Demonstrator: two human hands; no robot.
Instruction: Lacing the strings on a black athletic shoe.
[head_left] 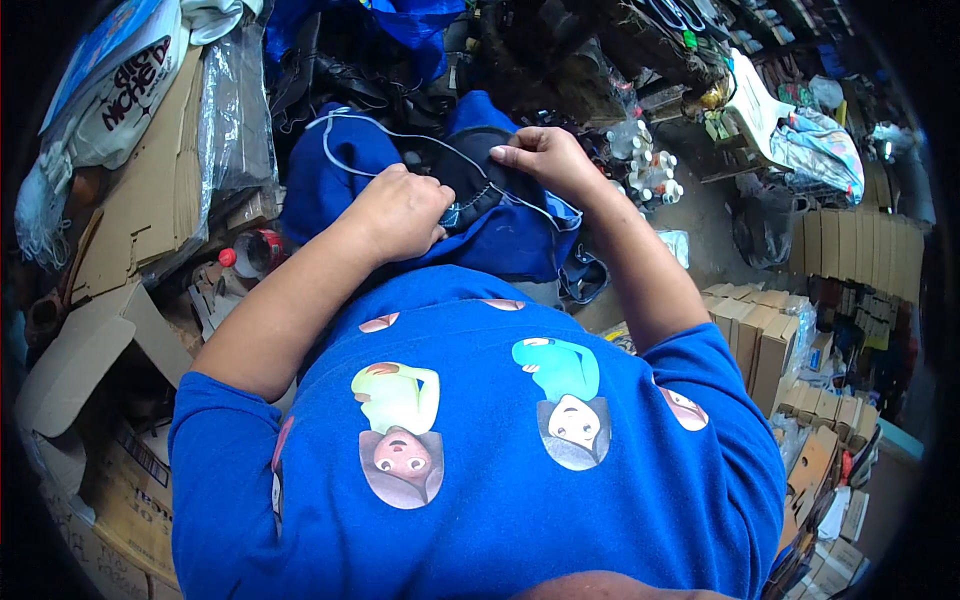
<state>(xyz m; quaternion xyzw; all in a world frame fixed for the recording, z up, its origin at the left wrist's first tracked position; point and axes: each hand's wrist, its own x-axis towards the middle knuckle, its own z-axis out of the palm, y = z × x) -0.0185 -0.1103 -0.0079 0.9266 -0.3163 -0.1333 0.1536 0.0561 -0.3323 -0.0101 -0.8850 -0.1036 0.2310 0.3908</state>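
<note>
Both hands (400, 212) (540, 158) grip dark fabric (470, 175), seemingly amid cardboard boxes (770, 340).

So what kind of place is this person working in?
Probably a crowded storeroom or small workshop. Flattened cardboard is stacked at the left, rows of small brown boxes at the right, and little white bottles lie on the floor beyond the dark fabric piece both hands hold.

Both bare forearms are stretched forward from short blue sleeves, the hands brought close together.

The left hand (400, 215) is curled into a loose fist, knuckles up, its grip closed on dark fabric. The right hand (545, 160) is bent at the wrist, fingers turned leftward and pressed flat, thumb tucked beneath, pinching the same fabric.
</note>
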